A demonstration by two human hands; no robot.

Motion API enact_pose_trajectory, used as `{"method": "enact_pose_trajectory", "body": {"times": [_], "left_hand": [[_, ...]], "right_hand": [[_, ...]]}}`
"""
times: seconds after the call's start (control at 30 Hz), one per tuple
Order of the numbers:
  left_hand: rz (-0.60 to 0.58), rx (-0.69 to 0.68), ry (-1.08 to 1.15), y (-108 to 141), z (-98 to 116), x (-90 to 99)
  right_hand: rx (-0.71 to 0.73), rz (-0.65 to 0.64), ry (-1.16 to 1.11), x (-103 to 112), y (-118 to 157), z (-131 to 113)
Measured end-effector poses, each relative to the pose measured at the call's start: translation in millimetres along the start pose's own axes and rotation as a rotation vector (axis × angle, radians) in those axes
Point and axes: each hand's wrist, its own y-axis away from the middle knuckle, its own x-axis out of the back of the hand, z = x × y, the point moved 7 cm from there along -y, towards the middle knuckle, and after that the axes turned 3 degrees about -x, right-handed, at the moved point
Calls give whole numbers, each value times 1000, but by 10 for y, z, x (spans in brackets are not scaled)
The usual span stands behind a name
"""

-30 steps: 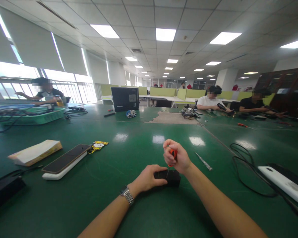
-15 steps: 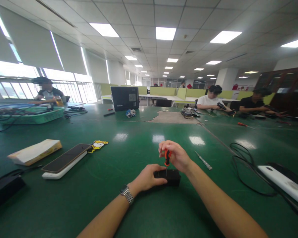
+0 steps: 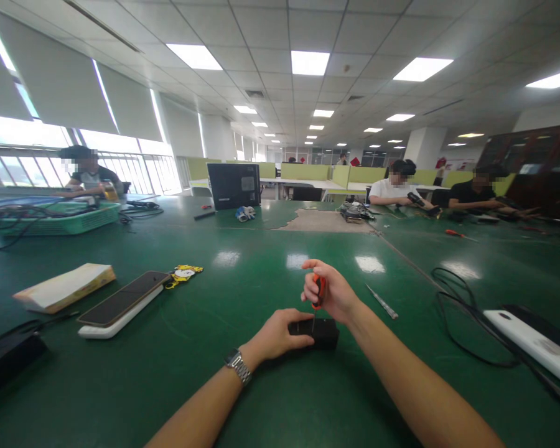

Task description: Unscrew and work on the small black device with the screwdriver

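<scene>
A small black box lies on the green table in front of me. My left hand grips its left end, thumb along the near side and fingers over the far side. Above the box my right hand is wrapped round the orange and black handle of a screwdriver. The screwdriver's thin shaft points down and meets the top of the box; what its tip touches is too small to make out. To the right of my right hand lies a slim, clear-handled screwdriver-like tool.
Left of my hands are a phone on a white slab, a yellow cartoon tag and a pack of paper. Black cable loops beside a white device on the right. A green basket stands far left; several people sit farther off.
My right hand has changed its hold on the screwdriver: the fingers now curl round the handle, and the index finger sticks out. My left hand and the box stay put.
</scene>
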Motion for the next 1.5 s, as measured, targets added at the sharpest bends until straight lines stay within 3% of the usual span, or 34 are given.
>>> {"method": "enact_pose_trajectory", "body": {"times": [0.2,0.4,0.9,1.07,1.37,1.5], "left_hand": [[10,0,16,4,-15,-2],[4,0,13,0,-8,-4],[9,14,35,0,-5,-1],[5,10,32,6,-7,-6],[1,9,15,8,-8,1],[7,6,7,8,14,14]], "right_hand": [[-8,38,-3,45,5,-18],[14,-31,43,-16,20,-42],[4,54,97,7,15,-39],[13,-13,71,-12,10,-43],[9,-13,102,-38,30,-68],[-17,31,122,-10,41,-61]]}}
